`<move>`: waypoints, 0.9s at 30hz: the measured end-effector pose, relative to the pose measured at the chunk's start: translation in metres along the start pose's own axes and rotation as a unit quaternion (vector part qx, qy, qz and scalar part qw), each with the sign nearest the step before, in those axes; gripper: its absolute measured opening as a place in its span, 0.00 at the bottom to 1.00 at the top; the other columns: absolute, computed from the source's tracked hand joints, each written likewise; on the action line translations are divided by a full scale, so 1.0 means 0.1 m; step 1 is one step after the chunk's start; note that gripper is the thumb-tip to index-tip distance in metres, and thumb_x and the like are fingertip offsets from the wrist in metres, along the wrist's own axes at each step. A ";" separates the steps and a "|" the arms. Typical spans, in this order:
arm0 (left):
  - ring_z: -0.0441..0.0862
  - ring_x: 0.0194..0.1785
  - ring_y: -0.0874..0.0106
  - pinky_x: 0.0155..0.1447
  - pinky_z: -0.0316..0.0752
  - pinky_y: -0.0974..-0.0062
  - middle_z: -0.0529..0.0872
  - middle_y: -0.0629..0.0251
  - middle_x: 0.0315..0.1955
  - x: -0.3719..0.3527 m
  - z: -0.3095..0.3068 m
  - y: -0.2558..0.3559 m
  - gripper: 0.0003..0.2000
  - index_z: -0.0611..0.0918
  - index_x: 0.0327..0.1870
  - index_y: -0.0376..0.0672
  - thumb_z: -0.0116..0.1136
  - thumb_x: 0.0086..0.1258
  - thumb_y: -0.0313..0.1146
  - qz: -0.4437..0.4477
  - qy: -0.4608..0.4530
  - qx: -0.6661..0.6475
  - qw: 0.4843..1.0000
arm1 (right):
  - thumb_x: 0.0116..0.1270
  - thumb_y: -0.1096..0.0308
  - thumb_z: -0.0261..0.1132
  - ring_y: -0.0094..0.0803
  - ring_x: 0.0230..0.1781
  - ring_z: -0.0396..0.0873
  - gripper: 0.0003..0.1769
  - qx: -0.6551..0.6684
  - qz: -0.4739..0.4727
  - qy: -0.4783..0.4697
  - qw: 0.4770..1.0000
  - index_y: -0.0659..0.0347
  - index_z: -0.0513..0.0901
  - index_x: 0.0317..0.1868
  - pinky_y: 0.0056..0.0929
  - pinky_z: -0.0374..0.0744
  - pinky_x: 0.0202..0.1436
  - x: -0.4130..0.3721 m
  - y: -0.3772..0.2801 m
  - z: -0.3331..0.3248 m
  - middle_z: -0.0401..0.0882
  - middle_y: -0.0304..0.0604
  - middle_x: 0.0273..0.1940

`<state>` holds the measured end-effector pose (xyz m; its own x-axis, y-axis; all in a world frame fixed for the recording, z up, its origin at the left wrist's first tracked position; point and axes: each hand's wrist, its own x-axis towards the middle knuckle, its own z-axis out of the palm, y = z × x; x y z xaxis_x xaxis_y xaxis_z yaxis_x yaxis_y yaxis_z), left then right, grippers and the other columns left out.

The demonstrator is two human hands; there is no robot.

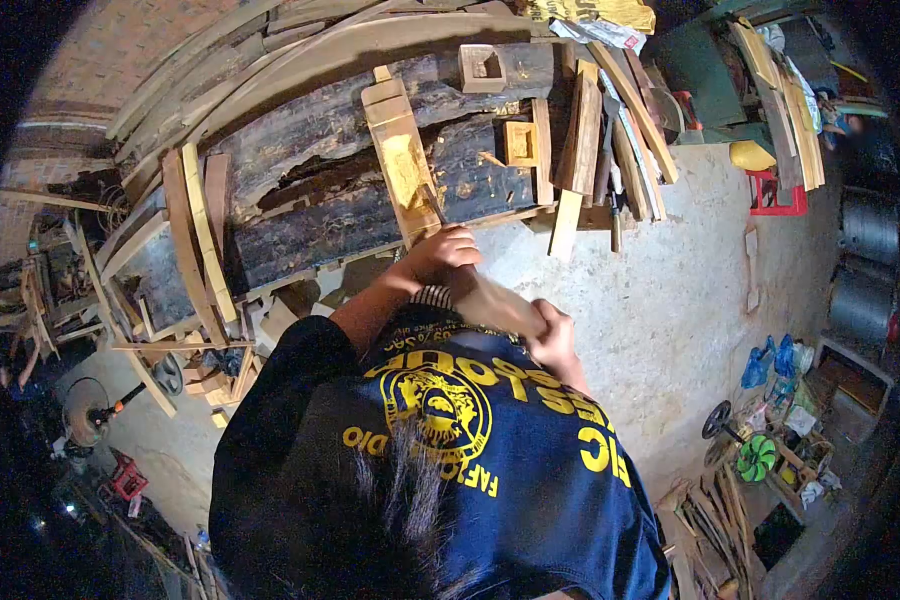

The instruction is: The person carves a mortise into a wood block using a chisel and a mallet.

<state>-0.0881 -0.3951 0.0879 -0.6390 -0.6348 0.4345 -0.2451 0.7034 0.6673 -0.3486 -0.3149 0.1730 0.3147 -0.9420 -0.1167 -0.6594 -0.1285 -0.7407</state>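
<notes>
A long brown wooden piece (495,302), smeared by motion, runs between my two hands in front of my chest. My left hand (444,256) is closed around its far part, by the bench's near edge. The fingers of my right hand (554,338) are closed on its near end. Past my left hand, a narrow dark end (430,200) reaches over a pale board (384,118) that lies across the dark bench (320,225). Yellowish wood dust (400,168) covers the middle of this board. What the narrow end touches is too unclear to tell.
Two small square wooden frames (482,68) (520,144) sit on the bench. Wooden strips lie at its left (205,230) and right ends (580,130). A red crate (776,194) stands at the right. A green fan (757,458) and bags are at lower right.
</notes>
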 end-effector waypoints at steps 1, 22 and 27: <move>0.74 0.37 0.66 0.48 0.65 0.70 0.78 0.66 0.29 -0.02 -0.04 0.02 0.09 0.78 0.32 0.43 0.57 0.48 0.33 -0.022 -0.028 -0.020 0.999 | 0.41 0.67 0.64 0.48 0.27 0.78 0.17 -0.061 0.085 -0.053 0.993 0.61 0.77 0.35 0.36 0.75 0.31 0.03 0.01 0.03 0.77 0.53 0.26; 0.72 0.37 0.71 0.45 0.63 0.73 0.73 0.71 0.24 -0.08 -0.02 0.03 0.08 0.76 0.26 0.47 0.55 0.48 0.39 -0.019 -0.048 0.039 0.998 | 0.40 0.59 0.70 0.42 0.28 0.80 0.23 0.117 -0.025 -0.053 0.991 0.64 0.78 0.36 0.32 0.76 0.32 0.06 0.06 0.09 0.78 0.53 0.28; 0.72 0.37 0.73 0.43 0.61 0.76 0.73 0.73 0.24 -0.16 0.04 -0.13 0.08 0.77 0.27 0.49 0.55 0.48 0.39 0.016 -0.064 0.077 0.995 | 0.40 0.57 0.70 0.46 0.28 0.80 0.24 -0.027 0.051 -0.103 0.993 0.63 0.78 0.36 0.35 0.75 0.32 0.10 0.03 0.07 0.78 0.53 0.27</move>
<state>-0.0778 -0.3923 0.0697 -0.7338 -0.5725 0.3658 -0.3258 0.7690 0.5499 -0.3428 -0.3222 0.1646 0.3742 -0.8678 -0.3270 -0.7285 -0.0569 -0.6827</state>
